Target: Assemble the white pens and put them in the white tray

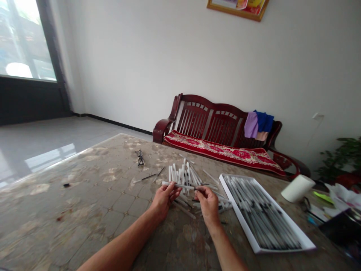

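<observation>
Between my two hands a slim pen [182, 186] with a whitish, see-through barrel lies level above the table. My left hand [165, 197] is closed on its left end, thumb and fingers pinching it. The fingers of my right hand [208, 203] are closed at the darker right end. Just beyond and beneath them spreads a loose pile of white pen caps [173, 173] and clear pen parts [184, 209]. Thin dark refills [149, 176] lie left of the pile. To the right, a white shallow box [239, 222] holds many similar pens in rows [262, 210].
The patterned tablecloth [93, 203] covers the table. Black glasses [140, 158] lie toward its far side. A white roll [298, 188], papers [344, 195] and a dark object [342, 229] are at the right. Behind stands a red wooden bench [197, 116] with cloths [251, 125] over its back.
</observation>
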